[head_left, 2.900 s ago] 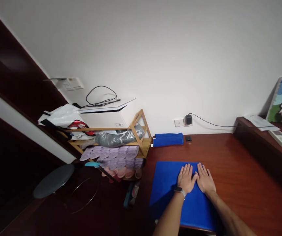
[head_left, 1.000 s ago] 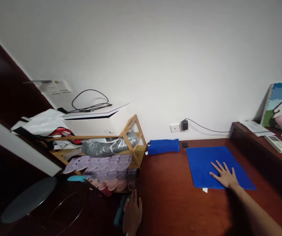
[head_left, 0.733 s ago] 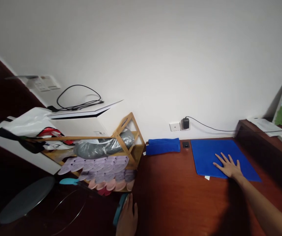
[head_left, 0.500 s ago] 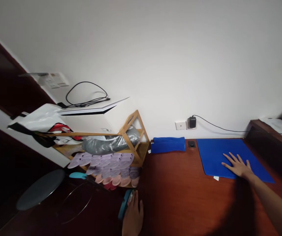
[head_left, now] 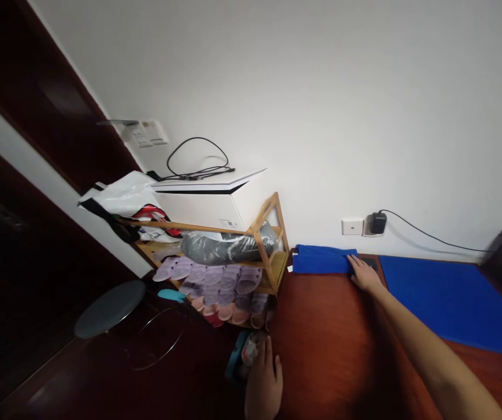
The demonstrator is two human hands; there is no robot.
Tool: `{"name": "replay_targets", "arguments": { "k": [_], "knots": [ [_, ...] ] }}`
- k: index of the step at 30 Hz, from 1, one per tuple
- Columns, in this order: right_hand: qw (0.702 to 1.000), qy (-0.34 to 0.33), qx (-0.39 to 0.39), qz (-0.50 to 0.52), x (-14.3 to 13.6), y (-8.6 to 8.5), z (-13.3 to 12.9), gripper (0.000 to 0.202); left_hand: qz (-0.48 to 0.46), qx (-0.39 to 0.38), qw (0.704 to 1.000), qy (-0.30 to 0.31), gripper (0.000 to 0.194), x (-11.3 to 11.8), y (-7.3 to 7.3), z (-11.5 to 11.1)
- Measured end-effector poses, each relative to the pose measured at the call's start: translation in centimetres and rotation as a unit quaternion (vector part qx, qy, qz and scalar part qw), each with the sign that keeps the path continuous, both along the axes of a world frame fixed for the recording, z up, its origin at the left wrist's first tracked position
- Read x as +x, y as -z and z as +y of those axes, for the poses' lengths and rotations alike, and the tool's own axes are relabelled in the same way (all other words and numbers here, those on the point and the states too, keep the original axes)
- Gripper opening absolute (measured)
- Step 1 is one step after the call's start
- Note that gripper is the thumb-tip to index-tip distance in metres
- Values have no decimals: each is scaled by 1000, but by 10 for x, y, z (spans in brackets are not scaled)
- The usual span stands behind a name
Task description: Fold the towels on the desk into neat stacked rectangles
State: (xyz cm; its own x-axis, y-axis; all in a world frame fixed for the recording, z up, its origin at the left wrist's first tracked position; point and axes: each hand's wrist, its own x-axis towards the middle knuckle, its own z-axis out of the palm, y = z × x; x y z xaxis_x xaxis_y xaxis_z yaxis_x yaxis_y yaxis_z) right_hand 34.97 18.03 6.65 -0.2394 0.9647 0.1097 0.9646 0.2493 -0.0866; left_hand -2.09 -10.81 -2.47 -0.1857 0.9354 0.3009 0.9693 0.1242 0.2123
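My right hand [head_left: 364, 275] reaches over the reddish-brown wooden tabletop [head_left: 316, 326]. Its stretched fingers touch the right end of a folded blue cloth [head_left: 323, 261] lying by the wall. To the right of that hand, a second blue cloth [head_left: 452, 297] is spread flat. My left hand [head_left: 264, 382] is low in the view at the table's left edge, fingers extended and holding nothing. Just past it, below table level, is a teal bin [head_left: 235, 357] with a whitish bag in it.
A wooden rack [head_left: 272, 256] left of the table carries lilac and pink slippers [head_left: 216, 286], a plastic-wrapped grey bundle [head_left: 224, 248] and a white box [head_left: 202, 204] with a black cable. A round stool [head_left: 111, 309] stands on the floor. A black plug [head_left: 378, 223] sits in the wall.
My right hand has left the spread blue cloth and moved left to the folded one. The view has turned left. My left hand stays by the table edge.
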Motion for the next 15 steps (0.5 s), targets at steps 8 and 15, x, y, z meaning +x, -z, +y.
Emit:
{"name": "replay_targets", "arguments": {
  "k": [8, 15],
  "knots": [
    [999, 29, 42, -14, -27, 3, -32, 42, -25, -30, 999, -12, 57, 6, -12, -5],
    [977, 75, -28, 198, -48, 38, -183, 40, -38, -37, 998, -36, 57, 12, -26, -4]
  ]
}}
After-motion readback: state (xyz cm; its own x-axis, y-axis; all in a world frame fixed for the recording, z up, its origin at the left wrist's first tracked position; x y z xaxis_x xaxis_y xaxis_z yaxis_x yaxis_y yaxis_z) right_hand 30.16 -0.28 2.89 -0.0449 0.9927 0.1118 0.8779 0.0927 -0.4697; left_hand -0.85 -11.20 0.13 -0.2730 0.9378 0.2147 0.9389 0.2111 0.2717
